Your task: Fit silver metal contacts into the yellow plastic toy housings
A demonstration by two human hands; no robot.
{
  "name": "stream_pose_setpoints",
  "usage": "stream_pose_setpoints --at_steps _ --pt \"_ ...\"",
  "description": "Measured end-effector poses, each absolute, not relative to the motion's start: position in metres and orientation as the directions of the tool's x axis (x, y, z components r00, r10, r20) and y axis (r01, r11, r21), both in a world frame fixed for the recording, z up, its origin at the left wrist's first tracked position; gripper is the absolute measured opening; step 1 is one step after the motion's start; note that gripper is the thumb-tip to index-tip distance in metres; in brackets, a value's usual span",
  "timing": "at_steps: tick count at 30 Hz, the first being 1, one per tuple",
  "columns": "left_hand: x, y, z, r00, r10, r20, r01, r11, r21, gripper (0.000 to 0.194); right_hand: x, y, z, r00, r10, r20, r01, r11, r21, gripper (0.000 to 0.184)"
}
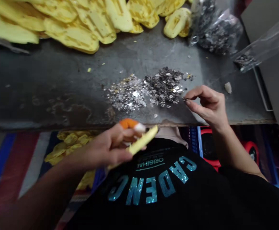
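Note:
My left hand (pixel 115 143), an orange and white covering on one finger, grips a yellow moulded plastic piece (pixel 144 140) in front of the black shirt. The piece is seen almost edge-on and slightly blurred. Over the bench, my right hand (pixel 210 105) pinches a tiny dark metal part (pixel 185 99) between thumb and forefinger; its exact shape is too small to make out. Just left of those fingertips lies a heap of small dark metal parts (pixel 165 84). A heap of shinier silver parts (pixel 128 94) touches it on the left.
Many yellow plastic shells (pixel 74 35) cover the back of the grey bench (pixel 29 76). Clear bags of small parts (pixel 216 35) stand at the back right. A small whitish lump (pixel 228 87) lies at right. More yellow pieces (pixel 69 143) sit below the bench edge at left.

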State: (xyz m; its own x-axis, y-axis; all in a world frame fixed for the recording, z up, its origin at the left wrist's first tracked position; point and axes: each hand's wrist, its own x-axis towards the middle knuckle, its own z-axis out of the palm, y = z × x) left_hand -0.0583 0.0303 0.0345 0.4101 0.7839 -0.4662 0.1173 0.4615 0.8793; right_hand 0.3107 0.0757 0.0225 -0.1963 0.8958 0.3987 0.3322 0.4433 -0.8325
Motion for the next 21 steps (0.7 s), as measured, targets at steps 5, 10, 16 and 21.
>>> stream_pose_setpoints --at_steps 5,10,16,21 --pt "-0.019 0.026 0.019 0.632 0.692 -0.348 -0.411 0.681 0.606 0.068 0.265 0.072 0.032 -0.337 0.806 0.487 0.147 0.556 -0.818 0.007" --pt "-0.009 0.016 0.013 0.731 0.638 -0.241 -0.532 0.755 0.382 0.059 0.237 0.077 0.037 -0.506 0.644 0.573 0.229 0.741 -0.631 0.008" --pt "-0.009 0.013 0.017 0.676 0.669 -0.311 -0.554 0.738 0.385 0.055 0.234 0.082 0.037 -0.582 0.526 0.620 0.319 0.849 -0.421 0.010" --pt "-0.008 0.013 0.016 0.647 0.690 -0.324 -0.549 0.717 0.429 0.054 0.234 0.081 0.036 -0.594 0.521 0.613 0.334 0.853 -0.401 0.010"
